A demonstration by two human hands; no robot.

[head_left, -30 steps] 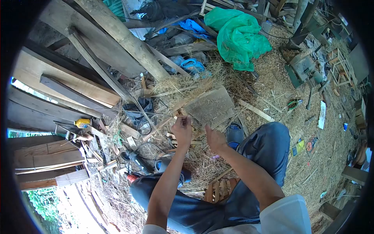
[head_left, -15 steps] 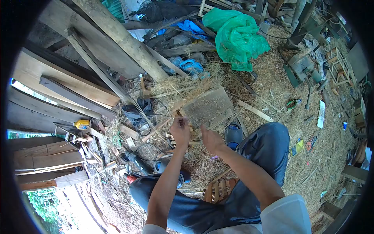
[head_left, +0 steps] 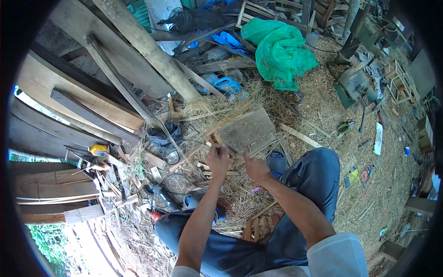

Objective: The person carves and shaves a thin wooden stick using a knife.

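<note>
My left hand (head_left: 217,161) is closed beside the left edge of a flat wooden board (head_left: 249,130) strewn with shavings. A small pale piece (head_left: 208,143) pokes out at its fingertips, and a thin dark piece lies between the two hands. Just below the board's lower edge, my right hand (head_left: 256,168) has its fingers curled together; whatever it grips is too small to make out. The hands are a short way apart, above the straw-covered ground and between my bent knees.
A green plastic sheet (head_left: 281,53) lies beyond the board. Planks (head_left: 83,94) lean at the left, near a yellow bottle (head_left: 98,150). A power tool (head_left: 164,197) rests by my left knee. Green-handled pliers (head_left: 344,128) and a metal machine (head_left: 354,85) are at the right.
The view has shifted slightly. My right hand moved left towards my left hand, then back to the right. My left hand has turned a little and stays closed.
</note>
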